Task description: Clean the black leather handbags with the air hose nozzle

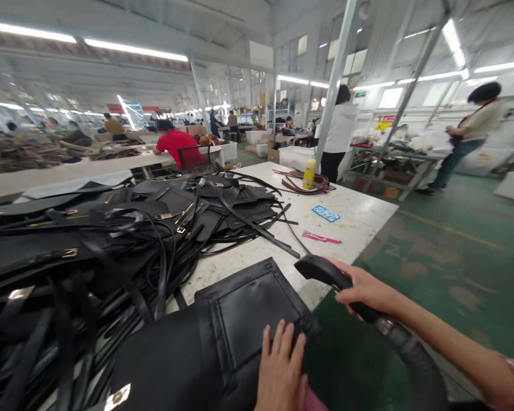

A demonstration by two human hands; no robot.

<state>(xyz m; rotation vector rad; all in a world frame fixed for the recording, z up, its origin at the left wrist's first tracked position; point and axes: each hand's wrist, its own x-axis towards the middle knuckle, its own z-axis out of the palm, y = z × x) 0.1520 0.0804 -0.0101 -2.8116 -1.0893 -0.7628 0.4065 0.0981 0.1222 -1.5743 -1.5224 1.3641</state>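
Observation:
A black leather bag [167, 354] lies flat at the table's near edge, with a stitched pocket panel and a gold-coloured clasp at its lower left. Spread flat on that bag, with fingers stretched out, is my left hand [281, 365]. My right hand [364, 288] is wrapped round a black hose nozzle [321, 269], held above the bag's right corner and apart from it. From the nozzle's rear, a thick ribbed hose [415, 354] runs down to the lower right. What comes out of the nozzle, if anything, cannot be seen.
A large heap of black bags and straps [124, 228] covers the table's left side. On the white tabletop [360, 211] are a yellow bottle [309, 173], coiled brown straps [289, 184], a blue label [325, 213] and a pink tool [321, 237]. Several people work farther back.

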